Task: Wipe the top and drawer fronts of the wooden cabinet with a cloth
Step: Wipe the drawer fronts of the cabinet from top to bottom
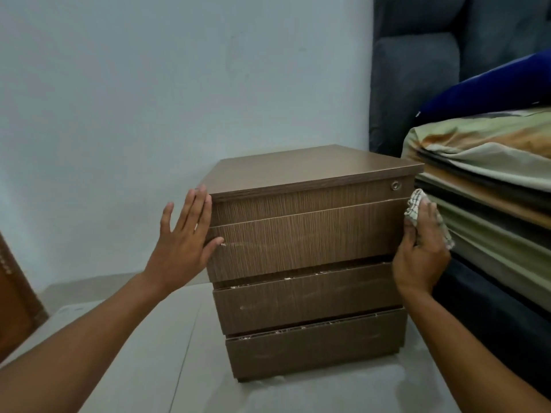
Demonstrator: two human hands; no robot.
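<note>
Two hands bracing a wooden cabinet, cloth bunched in the right.

Left hand (182, 240) spread flat and empty, fingers fanned, palm against the cabinet's left front edge at the second drawer front (304, 242). Right hand (422, 251) curled around a checked cloth (416, 207), pressing it to the right front corner, just below the small round lock (395, 185). Wooden cabinet (310, 257) upright on a pale floor (167, 359), bare top (310, 169) brown and smooth, four stacked drawer fronts below, gaps showing between the lower ones. Pale wall (179, 84) behind. Stacked folded bedding (489, 174) just beside the cabinet on the right, dark blue pillow (492, 90) on top, grey upholstered headboard (417, 70) behind.
</note>
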